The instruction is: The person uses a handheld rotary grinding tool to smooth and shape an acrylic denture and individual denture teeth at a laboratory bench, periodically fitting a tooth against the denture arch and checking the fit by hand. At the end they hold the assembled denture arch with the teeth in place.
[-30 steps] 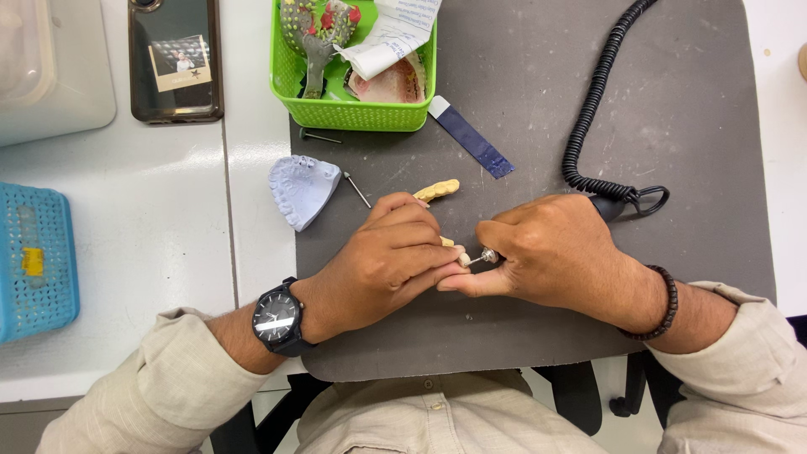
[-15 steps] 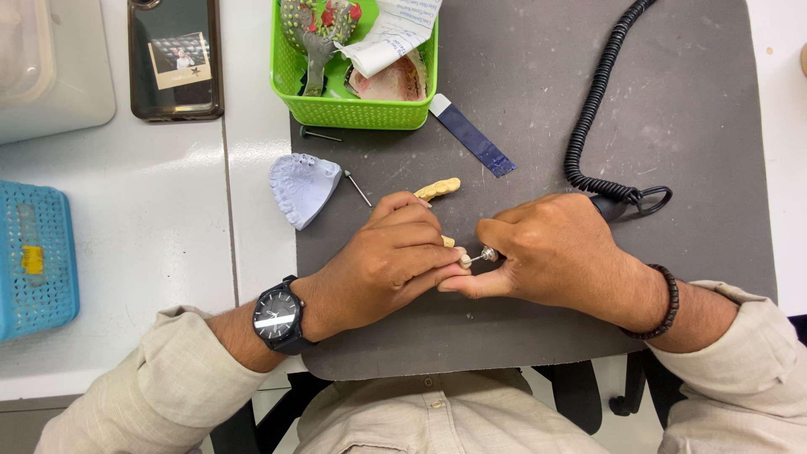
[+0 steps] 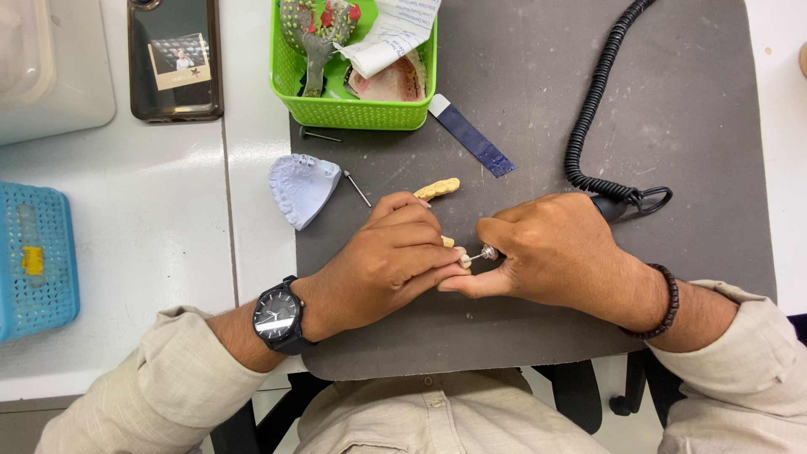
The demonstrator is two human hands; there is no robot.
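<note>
This looks like a dental lab bench: a grey work mat (image 3: 672,126), a plaster tooth cast (image 3: 301,189), a green basket (image 3: 353,109) holding impression trays, and a coiled-cord handpiece (image 3: 605,206).

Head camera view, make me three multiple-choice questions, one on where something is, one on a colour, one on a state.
1. Where does the pale plaster cast lie?
A. left of the left hand
B. inside the basket
C. on the phone

2. What colour is the basket at the top?
A. red
B. green
C. black

3. What is the right hand doing?
A. resting open
B. gripping a handpiece
C. holding the phone

Answers: 1 A, it lies at the mat's edge beside the left hand; 2 B, its mesh wall is bright green; 3 B, the fingers close round the corded handpiece.
</note>
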